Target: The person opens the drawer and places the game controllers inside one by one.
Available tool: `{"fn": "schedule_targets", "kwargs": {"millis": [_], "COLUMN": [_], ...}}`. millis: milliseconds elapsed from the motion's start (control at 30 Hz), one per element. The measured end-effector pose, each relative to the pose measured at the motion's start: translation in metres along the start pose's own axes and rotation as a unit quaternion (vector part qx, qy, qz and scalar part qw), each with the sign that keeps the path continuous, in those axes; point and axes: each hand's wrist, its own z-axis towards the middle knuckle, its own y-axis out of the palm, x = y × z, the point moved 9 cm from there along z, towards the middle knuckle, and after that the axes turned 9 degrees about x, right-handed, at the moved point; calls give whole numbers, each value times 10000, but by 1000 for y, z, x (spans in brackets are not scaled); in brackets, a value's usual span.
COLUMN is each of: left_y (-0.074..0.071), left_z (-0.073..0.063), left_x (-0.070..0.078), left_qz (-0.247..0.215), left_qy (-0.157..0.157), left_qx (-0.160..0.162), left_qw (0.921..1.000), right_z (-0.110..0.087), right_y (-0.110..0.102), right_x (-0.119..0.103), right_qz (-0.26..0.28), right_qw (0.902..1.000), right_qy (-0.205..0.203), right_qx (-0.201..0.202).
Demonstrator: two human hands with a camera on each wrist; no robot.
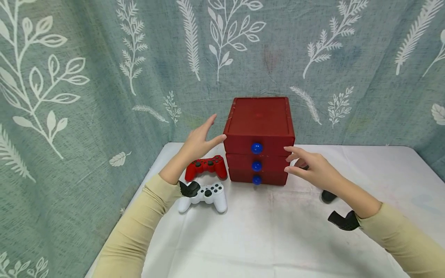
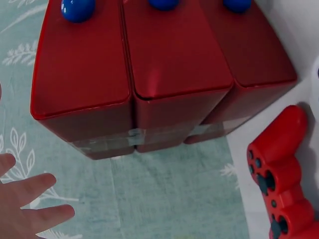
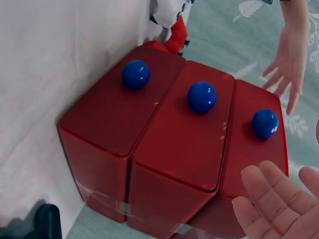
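Note:
A red box of three stacked drawers (image 1: 259, 117) stands on the table, each drawer front bearing a round blue knob (image 1: 257, 148). My left hand (image 1: 199, 143) is held up beside the box's left side, thumb and fingers spread, with nothing in it. On the right, my right hand (image 1: 314, 166) hovers at the box's front right edge, fingers loosely bent and thumb apart, also holding nothing. In the right wrist view its fingers (image 3: 271, 196) overlap the top drawer's front. Clear tape (image 2: 149, 137) runs along the box's side.
Left of the box lies a red game controller (image 1: 208, 166), with a white game controller (image 1: 218, 197) nearer me. A black object (image 1: 328, 196) lies under my right hand, mostly hidden. A green leaf-patterned curtain (image 1: 271, 50) hangs behind and left of the white-covered table (image 1: 250, 231).

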Motion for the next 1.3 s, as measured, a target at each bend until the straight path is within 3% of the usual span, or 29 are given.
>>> {"fn": "schedule_targets", "kwargs": {"millis": [167, 433, 833, 1100, 1300], "left_y": [5, 16, 34, 38, 42], "left_z": [10, 24, 36, 39, 43], "left_x": [-5, -13, -11, -12, -8], "left_qz": [-393, -1250, -1729, -2001, -2080], "left_qy": [-281, -662, -481, -582, -562], "left_qx": [-235, -509, -1088, -1087, -1135], "left_qw": [9986, 9886, 9777, 9720, 9699], "right_z": [8, 21, 36, 45, 52], "right_y": [6, 19, 37, 46, 52], "right_x": [-1, -2, -4, -8, -9], "right_qz": [156, 373, 816, 1002, 951], "right_qw": [9999, 9991, 9960, 9934, 9939], "right_qy": [53, 187, 264, 402, 264], "right_qx": [23, 36, 251, 400, 490]}}
